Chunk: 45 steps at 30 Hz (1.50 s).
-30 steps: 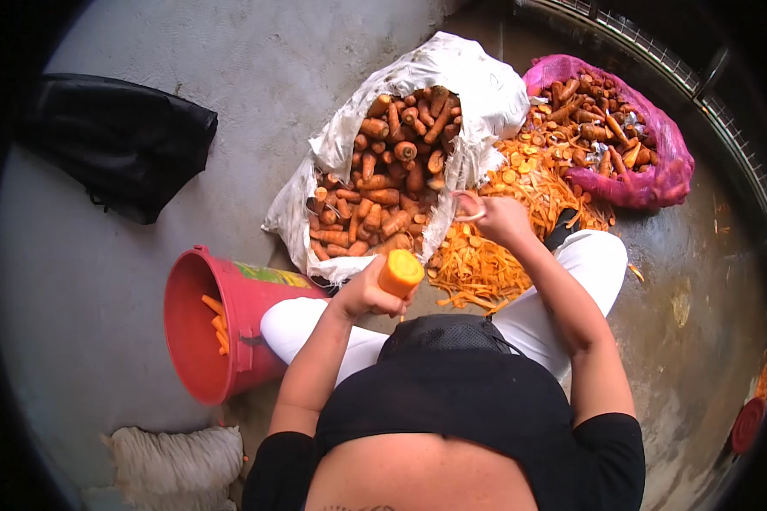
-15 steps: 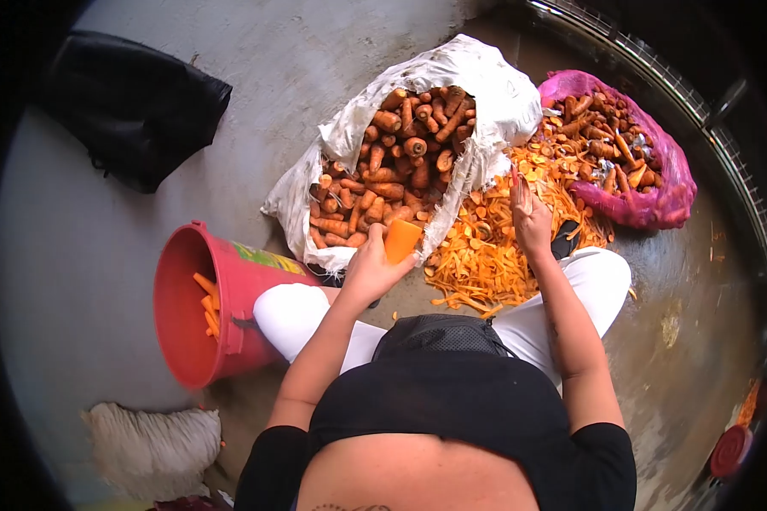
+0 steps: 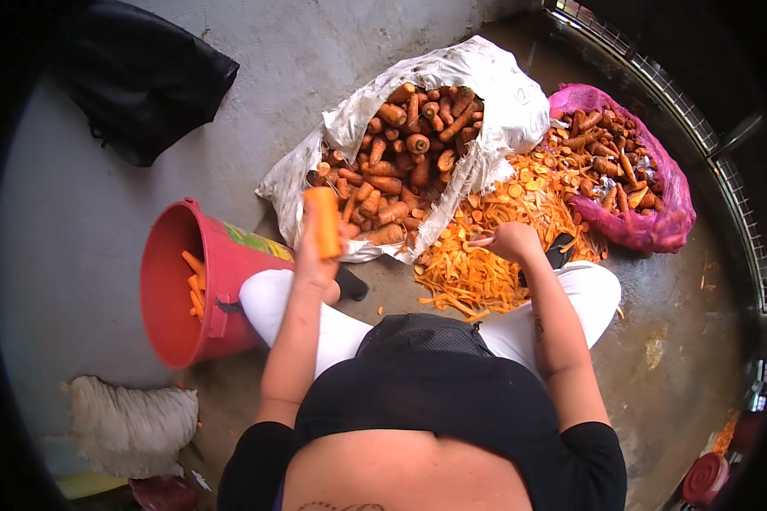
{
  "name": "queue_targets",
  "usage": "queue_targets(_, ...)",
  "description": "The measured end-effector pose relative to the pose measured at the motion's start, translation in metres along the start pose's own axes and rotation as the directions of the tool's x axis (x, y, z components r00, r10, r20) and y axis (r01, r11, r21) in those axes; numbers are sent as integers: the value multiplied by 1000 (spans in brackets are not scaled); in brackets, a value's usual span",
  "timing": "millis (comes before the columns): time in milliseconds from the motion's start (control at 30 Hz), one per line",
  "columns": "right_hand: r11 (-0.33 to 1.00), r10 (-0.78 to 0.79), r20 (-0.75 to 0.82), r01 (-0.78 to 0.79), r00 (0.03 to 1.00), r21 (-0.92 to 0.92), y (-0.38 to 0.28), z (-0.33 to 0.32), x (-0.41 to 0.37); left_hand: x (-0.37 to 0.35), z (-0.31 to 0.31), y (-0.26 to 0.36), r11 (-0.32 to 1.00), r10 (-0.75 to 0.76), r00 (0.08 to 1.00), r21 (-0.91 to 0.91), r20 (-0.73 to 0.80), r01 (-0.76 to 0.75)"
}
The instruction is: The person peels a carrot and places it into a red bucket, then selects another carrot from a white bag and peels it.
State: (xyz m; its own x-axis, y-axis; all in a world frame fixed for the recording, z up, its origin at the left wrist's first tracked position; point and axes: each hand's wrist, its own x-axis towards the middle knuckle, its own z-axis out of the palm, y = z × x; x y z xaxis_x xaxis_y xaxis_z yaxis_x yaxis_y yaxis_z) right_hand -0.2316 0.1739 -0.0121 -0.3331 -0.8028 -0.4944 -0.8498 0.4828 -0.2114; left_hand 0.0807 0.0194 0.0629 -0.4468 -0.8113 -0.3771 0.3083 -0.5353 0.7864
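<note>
My left hand (image 3: 317, 266) is closed around a peeled orange carrot (image 3: 323, 220), thick and blunt-ended, held upright in front of the white sack's lower left edge. My right hand (image 3: 516, 241) is curled over the heap of orange peelings (image 3: 477, 271). A thin reddish tip sticks out from its fingers toward the left; I cannot make out what it belongs to. Unpeeled carrots (image 3: 385, 184) fill the open white sack (image 3: 510, 92) ahead of me. The heap, with cut carrot ends in it, lies against the sack's right side.
A red bucket (image 3: 216, 313) lies tilted at my left, with peeled carrots (image 3: 194, 281) inside. A pink sack (image 3: 669, 213) of carrots stands at right. A black bag (image 3: 149, 85) lies far left, a pale sack (image 3: 132, 426) near left. A metal grille (image 3: 682, 102) edges the right.
My left hand has moved left and raised the carrot upright, away from the sack's mouth. My right hand has come lower and turned, its tip now pointing left instead of up.
</note>
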Motion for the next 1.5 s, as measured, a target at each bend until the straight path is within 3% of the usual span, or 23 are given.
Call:
queue_targets(67,997,-17,80,23,997,-70,-8,2,0,-5,-14,33,986,88,996,-143,24,-83)
queue_targets(133,998,-53,60,55,997,-34,-7,11,9,-9,-39,66,965,223,975,-143,-4,-222)
queue_targets(200,997,-82,26,82,996,-11,-10,13,12,-23,-56,97,922,367,915,-65,-165,-382)
queue_targets(333,994,-97,1,97,995,-39,-16,10,6,-40,-107,147,827,561,703,260,-437,-499)
queue_targets(433,992,-106,-4,105,994,-71,-18,13,10,-58,-125,170,710,703,534,509,-469,-487)
queue_targets(600,991,-109,10,109,994,-82,-28,14,13,-59,-207,201,624,759,402,749,-512,-224)
queue_targets(700,990,-107,45,110,993,-91,-36,11,14,-38,-294,208,305,905,227,922,-359,238)
queue_targets(733,991,-84,64,90,994,-101,-37,12,16,-45,-266,203,334,873,240,879,-425,342)
queue_targets(833,988,-54,100,67,994,-139,-42,8,18,-38,-243,194,343,824,165,709,-542,616)
queue_targets(867,988,-53,102,67,993,-140,-45,6,18,-30,-247,190,268,871,137,688,-473,674)
queue_targets(967,983,-98,40,103,994,-153,-44,12,21,-12,-208,184,-20,988,141,847,-65,532)
queue_targets(1033,983,-38,96,54,995,-175,-48,13,29,13,-180,182,-152,974,196,967,112,205)
queue_targets(1100,976,-83,125,107,989,-191,-49,14,33,43,-152,170,-221,950,237,974,204,47)
queue_targets(1167,972,-109,135,134,985,-193,-50,15,36,68,-118,154,-231,905,375,972,201,37)
queue_targets(1233,975,-115,121,135,986,-177,-52,17,40,93,-90,132,-42,756,654,999,31,1)
queue_targets(1300,981,-90,52,98,995,-168,-53,22,43,130,-98,98,-142,548,825,988,134,-67)
queue_targets(1333,984,-66,35,71,997,-161,-52,24,46,140,-98,87,-150,370,910,979,187,-140)
queue_targets(1367,987,-41,15,43,999,-153,-52,27,49,147,-98,76,-146,178,954,965,241,-217)
queue_targets(1433,982,-97,-3,95,995,-161,-46,35,53,169,-105,45,-134,-110,970,964,216,-229)
queue_targets(1500,979,-140,-80,126,987,-163,-43,42,56,177,-122,14,-95,-98,964,962,246,-255)
